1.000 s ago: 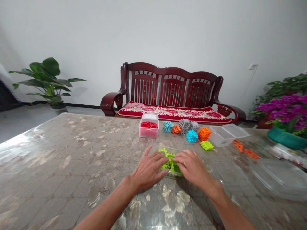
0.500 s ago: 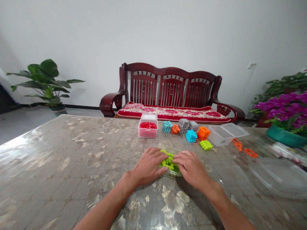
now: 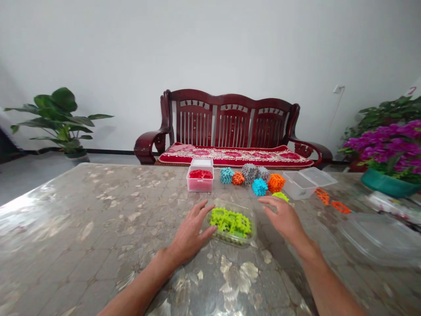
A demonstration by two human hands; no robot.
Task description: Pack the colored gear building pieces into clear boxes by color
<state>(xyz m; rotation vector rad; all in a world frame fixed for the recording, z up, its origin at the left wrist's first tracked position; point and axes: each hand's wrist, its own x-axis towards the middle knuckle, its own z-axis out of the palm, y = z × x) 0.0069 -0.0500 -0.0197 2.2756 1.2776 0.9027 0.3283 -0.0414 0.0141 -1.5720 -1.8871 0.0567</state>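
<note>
A clear plastic container (image 3: 253,224) stands on the table in front of me, filled with lime-green interlocking toy pieces (image 3: 230,223). My left hand (image 3: 194,228) is at the container's left side, fingers apart, the fingertips at its rim; whether they press on it I cannot tell. To the right of the container, my right hand (image 3: 283,217) hovers apart from it with thumb and fingers spread, holding nothing. Just behind that hand, another lime-green piece (image 3: 281,195) is partly hidden by it.
Behind the container stands an open box of red pieces (image 3: 200,180). Blue (image 3: 259,187), orange (image 3: 276,183) and grey built shapes (image 3: 250,174) sit beside it. An open clear box (image 3: 299,186), flat orange pieces (image 3: 341,207) and clear lids (image 3: 378,239) lie rightward.
My right hand has lifted off the green pieces and moved right. My left hand has drawn back to the container's left edge, so the pieces show fully. The view has shifted slightly.
</note>
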